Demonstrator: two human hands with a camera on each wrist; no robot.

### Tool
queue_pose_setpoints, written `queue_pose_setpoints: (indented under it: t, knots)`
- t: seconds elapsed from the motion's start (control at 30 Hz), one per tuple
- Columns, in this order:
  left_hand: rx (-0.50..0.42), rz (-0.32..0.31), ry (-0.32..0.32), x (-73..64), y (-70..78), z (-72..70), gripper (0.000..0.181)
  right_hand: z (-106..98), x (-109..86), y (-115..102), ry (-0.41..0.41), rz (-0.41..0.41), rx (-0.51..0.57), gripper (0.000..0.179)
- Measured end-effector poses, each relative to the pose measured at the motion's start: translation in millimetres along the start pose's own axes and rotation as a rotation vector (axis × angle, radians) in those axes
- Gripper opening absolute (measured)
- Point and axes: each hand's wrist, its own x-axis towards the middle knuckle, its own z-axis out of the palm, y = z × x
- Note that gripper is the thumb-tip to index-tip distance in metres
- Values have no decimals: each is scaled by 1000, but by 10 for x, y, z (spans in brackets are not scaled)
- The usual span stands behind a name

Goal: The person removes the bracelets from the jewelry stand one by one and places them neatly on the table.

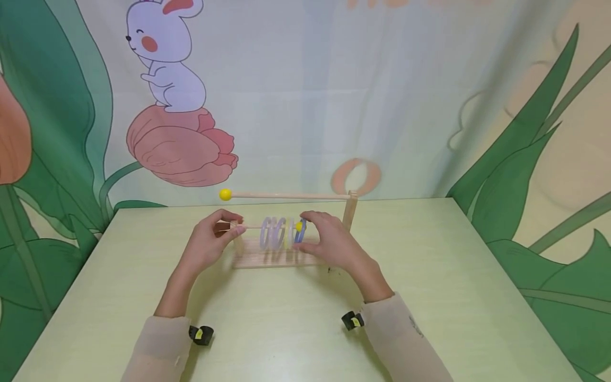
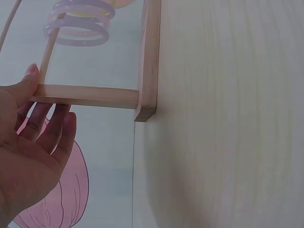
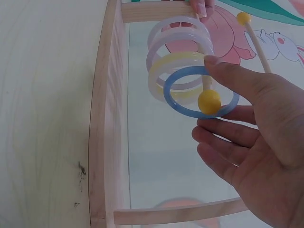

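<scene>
My right hand (image 1: 334,239) pinches a blue ring (image 3: 185,111) between thumb and fingers, at the tip of the lower rod of a wooden stand. The rod's yellow ball (image 3: 209,102) shows inside the ring's opening. Farther along this rod hang several rings: purple rings (image 2: 85,42) and a pale yellow ring (image 3: 185,56). With thumb and fingers, my left hand (image 1: 210,241) grips the top of the short wooden post (image 2: 95,96) that bears the rod's other end.
The stand's wooden base (image 1: 267,260) lies on a pale table (image 1: 286,323). A taller post (image 1: 350,212) at its right carries a bare upper rod (image 1: 291,196), which runs left to another yellow ball (image 1: 225,194). Behind the table hangs a printed curtain (image 1: 296,106).
</scene>
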Motion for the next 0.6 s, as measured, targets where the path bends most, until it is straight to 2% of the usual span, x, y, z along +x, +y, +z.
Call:
queue_pose_setpoints:
  t: [0.4,0.6]
  knots:
    - [-19,1,-11,10,14,18,39,-28,-55,33,5,-8,-31,68]
    - [-11,-1,5,-4,8,2,35,-111,-76,42,-43,-27,-63,62]
